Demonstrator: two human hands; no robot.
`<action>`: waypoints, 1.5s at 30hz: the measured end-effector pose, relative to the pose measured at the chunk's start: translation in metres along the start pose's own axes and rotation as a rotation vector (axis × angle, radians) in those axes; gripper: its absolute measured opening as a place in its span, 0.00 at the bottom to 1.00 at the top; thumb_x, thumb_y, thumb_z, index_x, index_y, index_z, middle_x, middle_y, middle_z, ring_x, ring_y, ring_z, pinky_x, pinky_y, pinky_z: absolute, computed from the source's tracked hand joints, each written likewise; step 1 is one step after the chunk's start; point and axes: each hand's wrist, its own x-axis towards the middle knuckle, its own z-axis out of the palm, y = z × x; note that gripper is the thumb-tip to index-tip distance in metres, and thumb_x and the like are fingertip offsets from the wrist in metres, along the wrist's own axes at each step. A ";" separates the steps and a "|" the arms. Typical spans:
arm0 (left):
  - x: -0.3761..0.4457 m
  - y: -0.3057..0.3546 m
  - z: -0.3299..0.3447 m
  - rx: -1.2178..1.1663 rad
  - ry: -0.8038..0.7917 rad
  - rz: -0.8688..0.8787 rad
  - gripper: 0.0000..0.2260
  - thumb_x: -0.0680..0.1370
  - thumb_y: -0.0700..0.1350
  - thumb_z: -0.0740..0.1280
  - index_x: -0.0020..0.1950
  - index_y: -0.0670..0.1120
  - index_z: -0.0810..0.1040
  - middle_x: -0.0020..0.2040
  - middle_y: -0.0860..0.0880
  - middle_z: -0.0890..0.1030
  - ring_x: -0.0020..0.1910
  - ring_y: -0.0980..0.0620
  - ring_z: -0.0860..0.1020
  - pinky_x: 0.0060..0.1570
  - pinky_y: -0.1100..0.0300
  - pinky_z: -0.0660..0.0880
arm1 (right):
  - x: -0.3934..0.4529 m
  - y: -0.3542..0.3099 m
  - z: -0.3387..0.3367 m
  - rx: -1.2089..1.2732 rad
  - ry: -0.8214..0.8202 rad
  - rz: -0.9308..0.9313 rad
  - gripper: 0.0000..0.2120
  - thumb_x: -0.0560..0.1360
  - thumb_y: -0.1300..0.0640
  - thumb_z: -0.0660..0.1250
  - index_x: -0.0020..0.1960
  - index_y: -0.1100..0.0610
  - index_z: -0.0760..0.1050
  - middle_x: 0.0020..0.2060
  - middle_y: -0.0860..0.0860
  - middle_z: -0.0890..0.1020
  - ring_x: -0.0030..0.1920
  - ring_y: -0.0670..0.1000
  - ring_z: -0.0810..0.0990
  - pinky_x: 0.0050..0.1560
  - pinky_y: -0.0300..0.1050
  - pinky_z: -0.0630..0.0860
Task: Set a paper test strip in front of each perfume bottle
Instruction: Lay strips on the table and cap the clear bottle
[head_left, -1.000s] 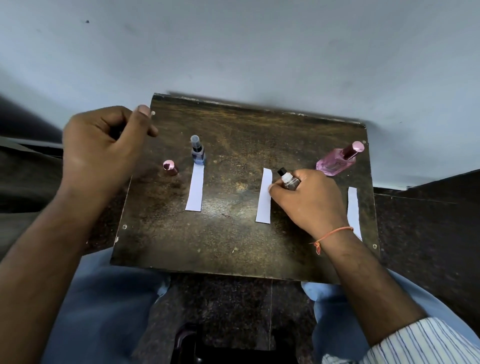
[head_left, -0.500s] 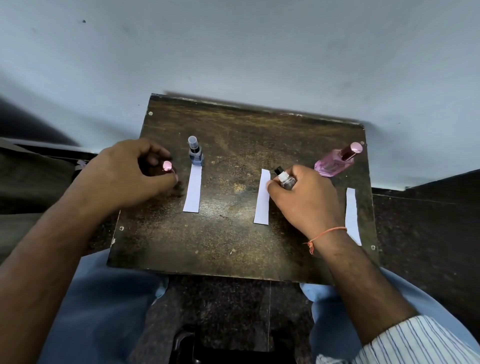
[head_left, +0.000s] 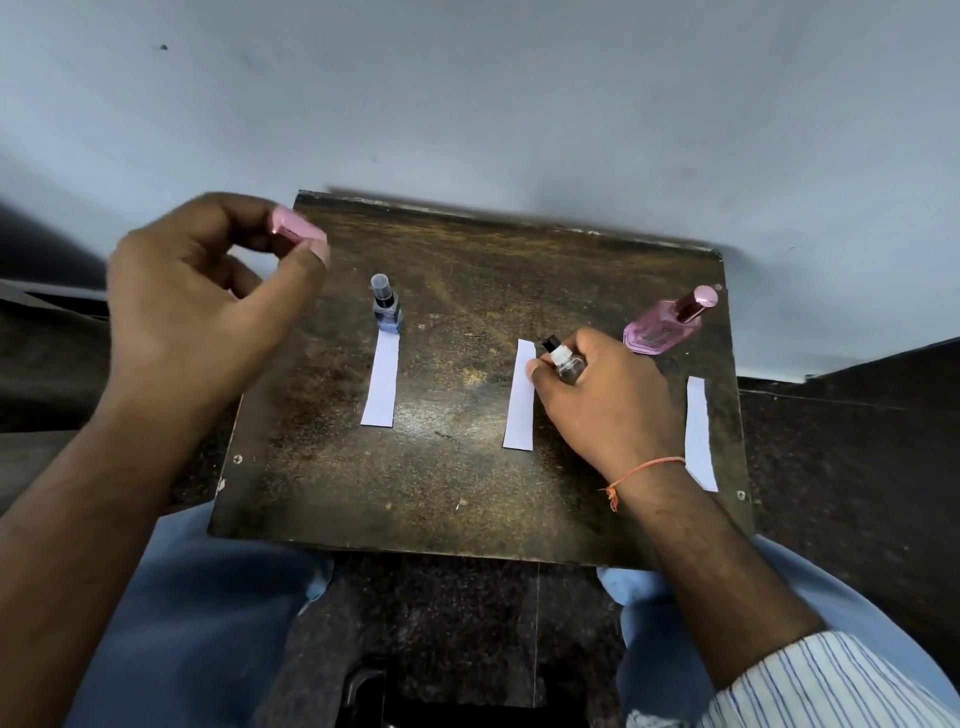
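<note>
— What do we hold at nine o'clock?
— Our left hand (head_left: 208, 312) pinches a pink cap (head_left: 291, 228) above the table (head_left: 467, 493) edge.
— Then?
— The blue bottle (head_left: 387, 309), liquid inside, behind its strip (head_left: 382, 379); the middle strip (head_left: 521, 395); our right hand (head_left: 602, 400) closed round the clear bottle (head_left: 563, 361); at three o'clock, the pink bottle (head_left: 662, 330), pink liquid, and the right strip (head_left: 698, 431).

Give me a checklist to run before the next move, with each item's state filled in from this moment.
1. Small blue bottle upright with a white paper strip right in front: ok.
2. Small clear bottle with the black nozzle gripped in the right hand: ok.
3. Middle white strip flat and in place, lying left of the clear bottle: ok.
4. Right white strip in front of the pink glass bottle: not ok, it sits off to the right, partly behind the wrist.
5. Pink cap held firmly in the left hand fingers: cannot tell, blurred.
</note>
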 end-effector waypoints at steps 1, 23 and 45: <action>-0.005 0.007 0.003 -0.121 -0.024 0.073 0.10 0.81 0.56 0.75 0.57 0.52 0.84 0.44 0.57 0.85 0.33 0.42 0.80 0.30 0.46 0.78 | 0.000 0.001 0.000 0.013 -0.004 -0.005 0.14 0.77 0.38 0.72 0.46 0.48 0.77 0.40 0.46 0.85 0.44 0.56 0.84 0.40 0.47 0.72; -0.046 0.014 0.117 -0.184 -0.474 -0.060 0.05 0.82 0.46 0.75 0.57 0.54 0.86 0.50 0.53 0.87 0.26 0.35 0.76 0.26 0.39 0.76 | -0.012 0.040 -0.033 0.474 -0.280 -0.299 0.07 0.82 0.54 0.71 0.57 0.47 0.76 0.44 0.47 0.86 0.42 0.52 0.85 0.47 0.60 0.82; -0.034 0.007 0.115 -0.347 -0.579 -0.008 0.12 0.77 0.49 0.79 0.60 0.56 0.86 0.55 0.42 0.84 0.31 0.24 0.77 0.26 0.42 0.76 | -0.004 0.032 -0.026 0.666 -0.046 -0.479 0.19 0.79 0.51 0.78 0.69 0.52 0.84 0.59 0.44 0.86 0.61 0.52 0.85 0.56 0.54 0.85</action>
